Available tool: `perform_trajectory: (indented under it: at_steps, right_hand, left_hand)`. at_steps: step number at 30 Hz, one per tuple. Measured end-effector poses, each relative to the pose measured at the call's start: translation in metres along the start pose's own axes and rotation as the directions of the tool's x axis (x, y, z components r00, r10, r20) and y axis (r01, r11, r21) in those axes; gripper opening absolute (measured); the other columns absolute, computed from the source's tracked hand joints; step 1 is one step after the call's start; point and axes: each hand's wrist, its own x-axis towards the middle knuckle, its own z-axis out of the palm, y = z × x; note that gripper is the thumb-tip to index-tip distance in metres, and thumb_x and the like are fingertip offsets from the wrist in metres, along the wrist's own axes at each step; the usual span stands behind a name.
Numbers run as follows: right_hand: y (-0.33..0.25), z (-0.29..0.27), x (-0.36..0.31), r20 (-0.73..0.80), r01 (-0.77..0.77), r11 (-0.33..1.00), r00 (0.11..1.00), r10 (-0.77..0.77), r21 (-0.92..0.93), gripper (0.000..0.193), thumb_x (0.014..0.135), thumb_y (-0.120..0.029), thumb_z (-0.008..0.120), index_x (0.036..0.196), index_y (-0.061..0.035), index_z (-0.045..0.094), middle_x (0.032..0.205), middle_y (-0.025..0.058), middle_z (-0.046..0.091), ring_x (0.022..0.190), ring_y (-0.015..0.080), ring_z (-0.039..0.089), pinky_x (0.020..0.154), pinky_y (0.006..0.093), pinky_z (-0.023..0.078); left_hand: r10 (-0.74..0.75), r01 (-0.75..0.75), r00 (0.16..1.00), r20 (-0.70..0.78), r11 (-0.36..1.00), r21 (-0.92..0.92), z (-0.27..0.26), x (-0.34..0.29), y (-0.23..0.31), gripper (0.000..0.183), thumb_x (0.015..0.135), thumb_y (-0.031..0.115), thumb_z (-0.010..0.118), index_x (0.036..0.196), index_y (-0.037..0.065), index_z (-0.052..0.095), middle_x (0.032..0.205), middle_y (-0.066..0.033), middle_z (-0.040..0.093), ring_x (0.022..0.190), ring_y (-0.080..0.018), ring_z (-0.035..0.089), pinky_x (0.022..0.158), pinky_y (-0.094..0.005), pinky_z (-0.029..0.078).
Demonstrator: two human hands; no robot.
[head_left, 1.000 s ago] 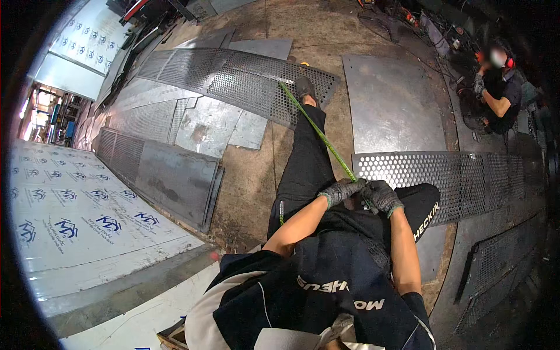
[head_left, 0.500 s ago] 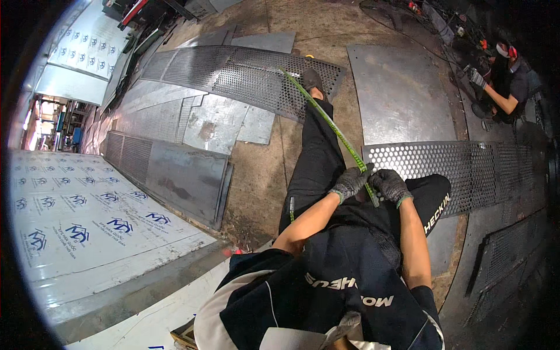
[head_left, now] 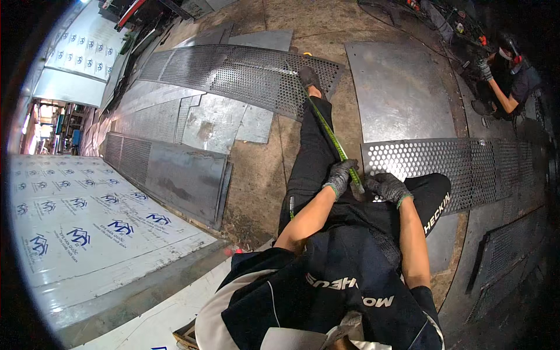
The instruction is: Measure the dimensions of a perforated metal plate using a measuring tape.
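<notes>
Since the previous frame, your left hand [head_left: 339, 177] has shifted a little to the left and the near end of the green tape [head_left: 333, 137] has come up with it, so a wider gap shows between your two gloves. Your left fingers are closed on the tape close to that near end; your right hand [head_left: 389, 188] sits just beside it, fingers curled, though you cannot tell from this view whether it holds anything. From your left glove the tape slants toward the upper centre of the frame, over your outstretched leg [head_left: 304, 166] and up toward your dark shoe [head_left: 309, 77], which rests at the end of a long perforated sheet [head_left: 251, 73]. Just beyond your right hand, a second perforated sheet [head_left: 429, 166] stretches toward the right edge, with a plain metal plate [head_left: 402, 93] above it. Bare brown floor [head_left: 251, 195] shows left of your leg, and left of that lie flat stacked metal sheets [head_left: 184, 178]. White film-covered panels [head_left: 87, 233] printed in blue fill the lower left. At the upper right a co-worker [head_left: 510, 81] sits low, one gloved hand raised, near dark clutter along the edge.
</notes>
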Motion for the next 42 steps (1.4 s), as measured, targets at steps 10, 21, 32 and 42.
perform_trajectory:
  at_steps: [10,21,32,42]
  right_hand:
    - [0.043,0.011,0.018,-0.027,0.078,0.990,0.997,-0.075,0.116,0.044,0.085,-0.039,0.063,0.103,0.0007,0.066,0.076,0.0091,0.065,0.065,0.0150,0.059,0.060,0.0287,0.050]
    - [0.033,0.009,0.013,-0.061,0.102,0.992,0.992,-0.107,-0.079,0.031,0.079,-0.021,0.064,0.099,0.0016,0.065,0.082,0.0149,0.067,0.074,0.0217,0.063,0.071,0.0334,0.049]
    - [0.024,0.012,0.010,-0.270,0.077,0.989,0.957,-0.109,-0.124,0.033,0.084,-0.025,0.057,0.105,-0.0004,0.063,0.098,0.0214,0.065,0.091,0.0322,0.063,0.083,0.0377,0.047]
    - [0.040,0.016,0.027,-0.076,0.098,0.993,0.992,-0.103,-0.058,0.046,0.085,-0.042,0.050,0.109,-0.0065,0.064,0.103,0.0182,0.065,0.097,0.0333,0.062,0.086,0.0405,0.046]
  left_hand:
    - [-0.093,0.035,0.970,0.224,0.968,0.248,0.021,-0.024,0.004,0.036,0.084,0.032,0.059,0.105,0.004,0.064,0.099,-0.0100,0.065,0.091,-0.0251,0.060,0.083,-0.0361,0.045]
    - [0.195,-0.501,0.856,0.479,0.543,0.674,0.019,-0.019,-0.001,0.051,0.085,0.047,0.055,0.094,-0.002,0.065,0.087,-0.0178,0.068,0.079,-0.0278,0.066,0.075,-0.0358,0.049]
    - [0.165,-0.420,0.891,0.422,0.650,0.633,0.023,-0.025,0.006,0.047,0.086,0.046,0.059,0.105,0.003,0.065,0.104,-0.0170,0.065,0.095,-0.0269,0.061,0.083,-0.0337,0.046]
    - [-0.029,-0.246,0.923,0.383,0.722,0.646,0.012,-0.028,0.010,0.065,0.083,0.052,0.059,0.121,-0.001,0.056,0.115,-0.0172,0.061,0.107,-0.0241,0.057,0.093,-0.0310,0.040]
